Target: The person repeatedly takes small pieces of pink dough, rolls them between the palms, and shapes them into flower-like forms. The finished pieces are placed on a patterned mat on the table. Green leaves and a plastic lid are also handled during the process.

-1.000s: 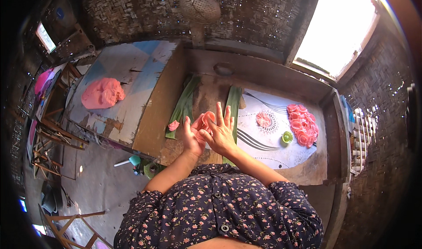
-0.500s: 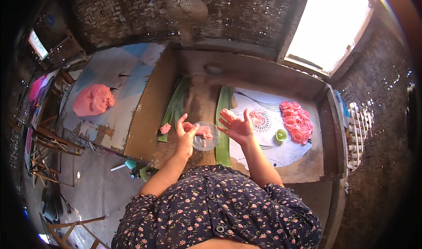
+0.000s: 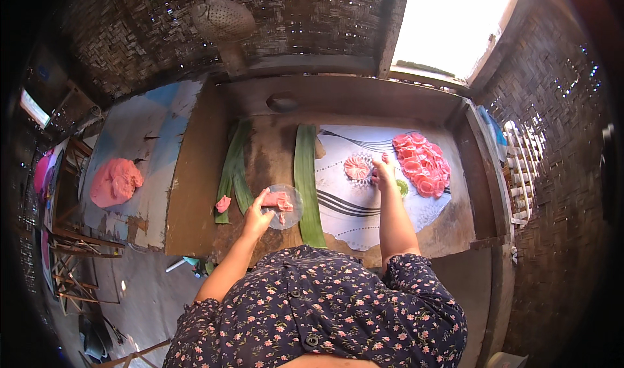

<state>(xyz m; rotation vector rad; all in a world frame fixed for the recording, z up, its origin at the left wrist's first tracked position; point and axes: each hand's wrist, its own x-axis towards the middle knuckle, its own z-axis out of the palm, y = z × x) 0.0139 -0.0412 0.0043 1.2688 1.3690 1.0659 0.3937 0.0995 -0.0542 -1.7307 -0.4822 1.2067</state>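
My left hand (image 3: 259, 217) is closed on the edge of a clear round plastic disc (image 3: 294, 220), its thumb and fingers gripping the left side. On the disc lies a lump of soft pink dough (image 3: 279, 201) with a few smaller scraps. My right hand (image 3: 385, 171) reaches over a patterned white sheet, between a pink pleated round piece (image 3: 357, 168) and a heap of thin pink dough rounds (image 3: 422, 163). Its fingers are small and partly hidden, so their grip is unclear. Close beside its wrist sits a small green round object (image 3: 402, 187), partly covered by the arm.
Long green leaf strips (image 3: 307, 186) lie across the wooden worktop, with a small pink dough piece (image 3: 223, 203) by the left leaf (image 3: 237, 166). A large pink dough mass (image 3: 117, 182) rests on the side table (image 3: 143, 134). A raised wooden board (image 3: 351, 95) edges the back.
My right hand has moved right and down from its raised, spread pose to the sheet, near the heap. My left hand still holds the disc. The whole view has shifted.
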